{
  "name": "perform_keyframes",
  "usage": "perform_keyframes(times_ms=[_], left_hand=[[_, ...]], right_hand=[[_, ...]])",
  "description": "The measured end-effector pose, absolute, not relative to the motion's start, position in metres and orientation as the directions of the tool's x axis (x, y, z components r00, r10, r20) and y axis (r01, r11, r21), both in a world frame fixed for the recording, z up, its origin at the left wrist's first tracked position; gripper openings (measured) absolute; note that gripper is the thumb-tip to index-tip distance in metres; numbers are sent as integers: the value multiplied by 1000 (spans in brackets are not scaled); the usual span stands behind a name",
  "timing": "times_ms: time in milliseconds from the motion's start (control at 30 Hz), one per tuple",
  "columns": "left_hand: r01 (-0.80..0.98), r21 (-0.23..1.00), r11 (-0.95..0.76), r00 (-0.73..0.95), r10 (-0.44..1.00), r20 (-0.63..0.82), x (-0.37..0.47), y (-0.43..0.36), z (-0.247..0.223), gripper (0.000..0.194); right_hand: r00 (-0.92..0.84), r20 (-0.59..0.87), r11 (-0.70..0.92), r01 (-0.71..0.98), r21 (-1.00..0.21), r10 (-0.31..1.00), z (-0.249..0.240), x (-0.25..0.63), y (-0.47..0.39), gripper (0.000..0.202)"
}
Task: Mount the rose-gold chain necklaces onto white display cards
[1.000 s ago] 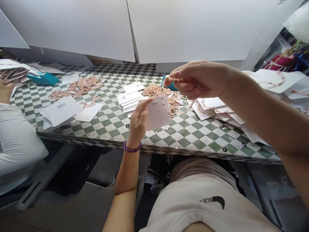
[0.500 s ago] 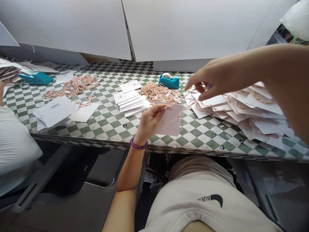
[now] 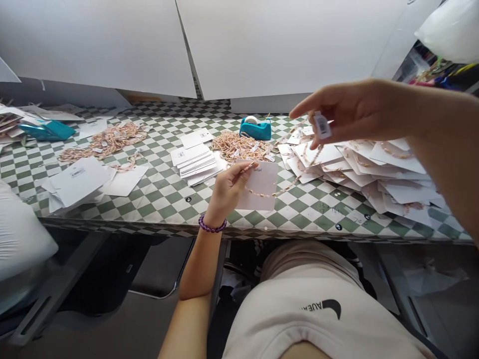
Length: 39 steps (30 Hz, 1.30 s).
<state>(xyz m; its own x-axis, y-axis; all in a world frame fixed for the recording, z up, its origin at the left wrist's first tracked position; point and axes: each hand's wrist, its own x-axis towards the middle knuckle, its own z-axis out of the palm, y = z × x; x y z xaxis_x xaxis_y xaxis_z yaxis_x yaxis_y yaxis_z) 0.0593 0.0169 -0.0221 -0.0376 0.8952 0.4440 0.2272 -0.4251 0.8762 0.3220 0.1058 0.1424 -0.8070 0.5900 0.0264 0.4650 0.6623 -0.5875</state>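
My left hand (image 3: 229, 192), below a purple bead bracelet-wearing wrist's line of sight, pinches a white card (image 3: 258, 201) by its upper left corner, with one end of a beaded necklace (image 3: 270, 195) under the thumb. The pink and gold strand hangs across the card and runs up to the right. Raised over the carded pieces, my right hand (image 3: 337, 112) has its fingers curled round the strand's other part, and a small white barcode tag (image 3: 322, 125) shows at them. A pile of loose beaded strands (image 3: 239, 145) and a stack of blank cards (image 3: 194, 158) lie just beyond my left hand.
A teal tape dispenser (image 3: 256, 128) stands behind the strands. Carded strands (image 3: 374, 167) are heaped at the right. On the left are more strands (image 3: 108, 142), cards (image 3: 78, 182) and another teal dispenser (image 3: 48, 130). A person's white sleeve (image 3: 22, 244) is at the left edge.
My right hand has moved slightly and turned, so the barcode tag now shows. The strand, blurred before, hangs in a clear curve across the card. The whole view has shifted a little.
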Motion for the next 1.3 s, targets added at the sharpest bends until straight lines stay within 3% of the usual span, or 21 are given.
perform_keyframes(times_ms=[133,267,433,700,967,1033,1167,1300], left_hand=[[222,883,-414,-6,905,426,64,18,-19,32],[139,918,-372,21,928,373,68,22,-18,43],[-7,942,-336,39,941,336,71,26,-32,61],[11,908,-420,23,908,419,73,29,-42,57],[112,879,-464,-11,884,468,77,29,-41,62],[119,883,-454,-21,888,460,78,28,-41,61],[115,891,-440,-12,896,444,79,25,-42,62],[87,894,-440,21,898,440,81,26,-44,69]], right_hand=[[-766,193,586,278,-761,614,132,313,94,23],[-636,304,568,263,-780,710,140,299,77,22],[-672,385,670,226,-707,633,149,290,64,18],[-758,369,634,76,-770,538,140,277,70,16],[-809,156,466,158,-871,566,126,256,99,19],[-844,136,456,139,-879,519,136,254,93,19],[-912,164,598,103,-795,375,161,257,74,19],[-898,212,709,142,-690,386,177,257,63,23]])
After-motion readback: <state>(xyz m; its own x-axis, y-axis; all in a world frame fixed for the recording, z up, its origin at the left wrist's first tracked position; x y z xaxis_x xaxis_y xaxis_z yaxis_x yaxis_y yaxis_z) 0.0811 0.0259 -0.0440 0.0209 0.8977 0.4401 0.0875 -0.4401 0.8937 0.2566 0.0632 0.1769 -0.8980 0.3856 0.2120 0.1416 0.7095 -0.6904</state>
